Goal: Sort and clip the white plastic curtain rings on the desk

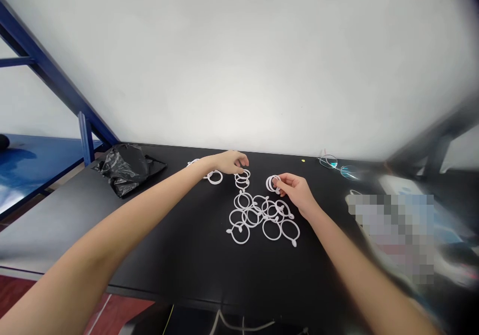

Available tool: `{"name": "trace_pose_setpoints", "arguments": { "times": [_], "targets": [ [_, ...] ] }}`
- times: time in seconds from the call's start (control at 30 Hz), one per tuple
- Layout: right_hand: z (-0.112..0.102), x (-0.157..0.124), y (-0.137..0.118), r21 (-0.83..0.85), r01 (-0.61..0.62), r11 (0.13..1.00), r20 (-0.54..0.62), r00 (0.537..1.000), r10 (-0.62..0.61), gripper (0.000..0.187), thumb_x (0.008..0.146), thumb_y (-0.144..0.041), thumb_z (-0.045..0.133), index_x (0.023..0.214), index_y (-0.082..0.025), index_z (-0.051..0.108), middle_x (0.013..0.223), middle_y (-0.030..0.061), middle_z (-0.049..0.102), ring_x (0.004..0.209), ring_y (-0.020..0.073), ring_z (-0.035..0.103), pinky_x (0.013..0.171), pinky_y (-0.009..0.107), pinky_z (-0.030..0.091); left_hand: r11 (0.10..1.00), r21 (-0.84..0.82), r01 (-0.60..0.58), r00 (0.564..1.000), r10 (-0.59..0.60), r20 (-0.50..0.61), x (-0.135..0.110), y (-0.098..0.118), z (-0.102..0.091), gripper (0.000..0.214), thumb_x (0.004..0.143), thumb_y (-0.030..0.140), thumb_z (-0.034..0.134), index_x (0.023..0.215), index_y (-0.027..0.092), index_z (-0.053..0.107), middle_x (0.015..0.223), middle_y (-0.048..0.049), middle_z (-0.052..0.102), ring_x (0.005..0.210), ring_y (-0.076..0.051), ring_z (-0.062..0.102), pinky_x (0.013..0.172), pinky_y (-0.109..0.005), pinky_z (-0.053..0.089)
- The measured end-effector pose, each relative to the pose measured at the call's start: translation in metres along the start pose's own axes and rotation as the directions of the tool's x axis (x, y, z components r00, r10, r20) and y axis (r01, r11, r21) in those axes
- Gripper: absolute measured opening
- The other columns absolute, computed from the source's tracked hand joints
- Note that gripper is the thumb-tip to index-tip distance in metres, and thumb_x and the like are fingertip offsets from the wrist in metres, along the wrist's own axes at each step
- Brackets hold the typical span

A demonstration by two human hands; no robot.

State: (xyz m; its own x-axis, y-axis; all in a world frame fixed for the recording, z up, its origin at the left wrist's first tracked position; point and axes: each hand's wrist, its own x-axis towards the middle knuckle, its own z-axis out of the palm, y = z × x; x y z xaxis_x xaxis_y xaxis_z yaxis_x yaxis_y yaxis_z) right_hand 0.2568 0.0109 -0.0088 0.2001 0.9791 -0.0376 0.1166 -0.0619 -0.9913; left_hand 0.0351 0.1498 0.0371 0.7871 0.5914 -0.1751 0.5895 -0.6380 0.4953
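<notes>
Several white plastic curtain rings (272,184) are pinched together in my right hand (295,191), held a little above the black table. My left hand (231,162) reaches out over a small overlapping group of white rings (242,181); its thumb and fingers are apart, and the thumb is close to the topmost ring. In front of both hands lies a loose heap of more rings (251,218), each with a small tab on its edge. Behind my left forearm sits another few rings (214,177), partly hidden by the arm.
A crumpled black plastic bag (126,169) rests at the left on the black table (187,255). Eyeglasses (329,162) lie at the back right, near a blurred, pixelated item (392,235). A blue metal frame (56,65) rises at the left, and a pale wall (239,75) stands behind.
</notes>
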Motion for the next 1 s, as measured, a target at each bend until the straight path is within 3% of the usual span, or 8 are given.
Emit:
{"name": "trace_pose_setpoints", "arguments": {
  "times": [0.2,0.43,0.67,1.0],
  "targets": [
    [0.0,0.0,0.001,-0.003,0.01,1.0,0.003,1.0,-0.01,0.046,0.059,-0.056,0.081,0.074,-0.014,0.071,0.066,0.0039,0.065,0.054,0.0109,0.053,0.05,0.025,0.044,0.997,0.081,0.019,0.998,-0.023,0.054,0.016,0.004,0.004,0.029,0.069,0.021,0.063,0.097,0.016,0.067,0.098,-0.0063,0.072,0.078,-0.017,0.066,0.065,-0.023,0.049],
    [0.001,-0.001,-0.001,-0.005,0.019,1.0,0.002,1.0,-0.019,0.045,0.059,-0.056,0.081,0.073,-0.015,0.071,0.065,0.0039,0.066,0.053,0.0116,0.053,0.049,0.026,0.045,0.994,0.108,-0.024,0.996,0.015,0.086,0.018,0.003,-0.008,0.012,0.069,0.016,0.064,0.08,0.016,0.069,0.081,-0.0025,0.073,0.072,-0.014,0.066,0.064,-0.021,0.047],
    [0.001,-0.001,-0.002,-0.007,0.02,1.0,-0.001,1.0,-0.02,0.045,0.059,-0.057,0.081,0.073,-0.015,0.071,0.066,0.0041,0.066,0.053,0.0113,0.053,0.049,0.025,0.045,0.989,0.144,-0.031,0.995,0.017,0.1,0.021,0.007,0.0,0.012,0.073,0.022,0.065,0.084,0.017,0.067,0.088,-0.0032,0.073,0.075,-0.014,0.066,0.066,-0.021,0.047],
    [0.001,0.0,0.0,-0.001,0.023,1.0,0.002,1.0,-0.023,0.045,0.059,-0.056,0.081,0.073,-0.015,0.071,0.065,0.0041,0.066,0.053,0.0115,0.054,0.048,0.025,0.045,0.955,0.287,0.071,0.968,-0.136,0.213,0.009,0.034,-0.011,0.033,0.065,0.029,0.07,0.097,0.019,0.065,0.099,-0.0063,0.072,0.072,-0.017,0.064,0.06,-0.024,0.046]
  ]
}}
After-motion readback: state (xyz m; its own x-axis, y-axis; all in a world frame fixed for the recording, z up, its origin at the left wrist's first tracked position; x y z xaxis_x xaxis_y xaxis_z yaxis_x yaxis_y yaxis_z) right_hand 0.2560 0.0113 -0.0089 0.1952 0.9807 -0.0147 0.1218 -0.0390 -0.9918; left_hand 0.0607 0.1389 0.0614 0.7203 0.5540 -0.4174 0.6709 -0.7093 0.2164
